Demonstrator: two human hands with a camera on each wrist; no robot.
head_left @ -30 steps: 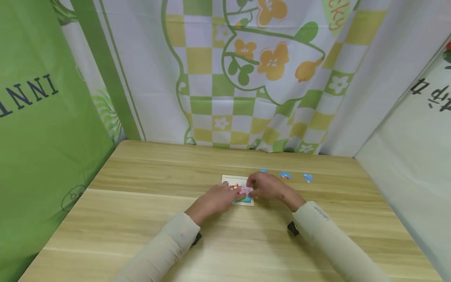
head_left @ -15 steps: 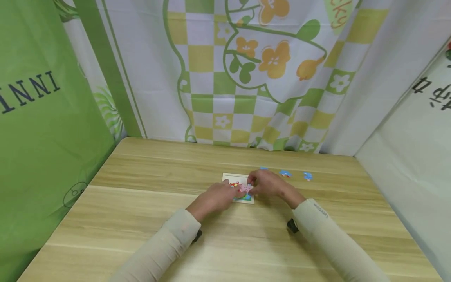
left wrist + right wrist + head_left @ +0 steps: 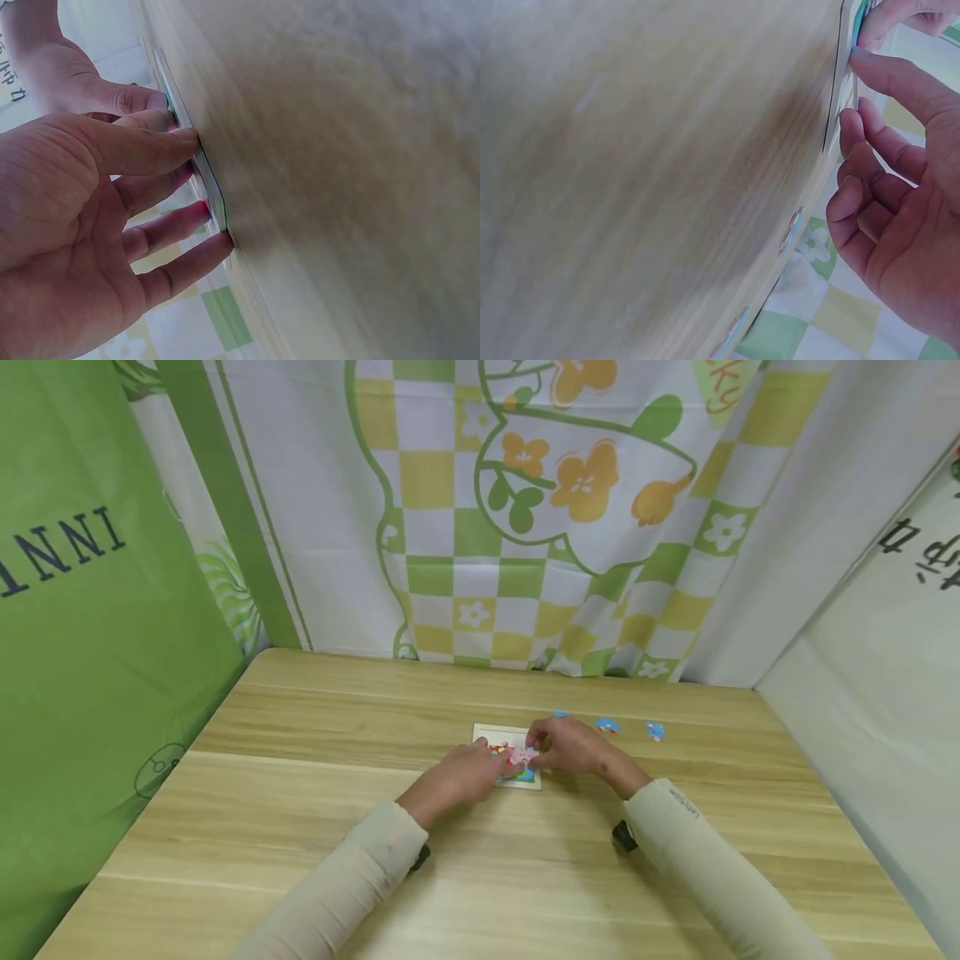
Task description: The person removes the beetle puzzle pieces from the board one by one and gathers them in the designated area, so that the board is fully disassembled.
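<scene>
A small puzzle board [image 3: 501,732] with a pale frame lies at the middle of the table, partly hidden by both hands. On it shows a pink puzzle piece [image 3: 524,755] among red, green and blue picture parts. My left hand [image 3: 467,773] rests on the board's left side; in the left wrist view its fingers are spread, tips on the board. My right hand [image 3: 572,746] is at the board's right side, pinching the pink piece's edge between thumb and forefinger. In the right wrist view, the other fingers of the right hand [image 3: 907,187] curl inward.
Behind the right hand, loose blue puzzle pieces lie in a row: one at the right [image 3: 656,731], a middle piece [image 3: 608,725] and a partly hidden piece [image 3: 562,714]. The wooden table [image 3: 337,835] meets a patterned curtain [image 3: 517,577] at its back edge.
Both hands stay at the board, with only slight shifts of the fingers around the pink piece. The head view has tilted slightly. The loose blue pieces lie as before.
</scene>
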